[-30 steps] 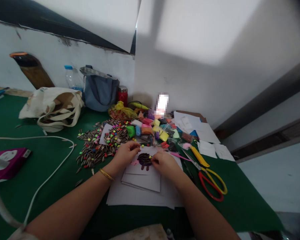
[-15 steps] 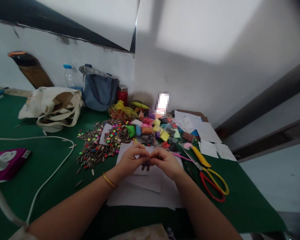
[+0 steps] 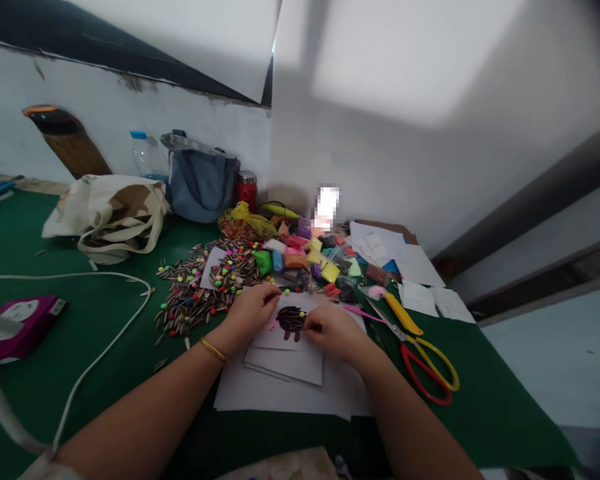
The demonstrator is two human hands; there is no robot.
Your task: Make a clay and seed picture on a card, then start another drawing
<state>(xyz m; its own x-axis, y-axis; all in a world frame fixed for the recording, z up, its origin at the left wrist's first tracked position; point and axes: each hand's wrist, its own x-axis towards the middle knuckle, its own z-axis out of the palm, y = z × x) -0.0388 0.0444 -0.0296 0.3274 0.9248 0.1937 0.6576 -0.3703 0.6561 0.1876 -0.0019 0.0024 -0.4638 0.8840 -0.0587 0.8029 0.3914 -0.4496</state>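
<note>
A small dark figure stuck with sunflower seeds (image 3: 290,319) lies on white paper (image 3: 285,365), with two brown feet at its bottom and a bit of pink at its left. One yellow-green bead (image 3: 302,315) sits at its right side. My right hand (image 3: 337,332) is closed beside that bead, thumb and finger pinched at the figure's right edge; whatever is between them is hidden. To the upper left of the figure, my left hand (image 3: 250,311) hovers apart from it. Its fingertips are pressed together, and I cannot make out anything in them.
Sunflower seeds with coloured beads (image 3: 193,297) spread at the left. Packets of coloured clay (image 3: 295,260) crowd the back. Scissors (image 3: 425,360) and a yellow-handled cutter (image 3: 403,313) lie at the right. A white cable (image 3: 100,360) and purple box (image 3: 25,327) occupy the far left.
My hands, which met over the figure, have parted: the left moved left, the right slightly right. The figure and its yellow-green bead now show between them.
</note>
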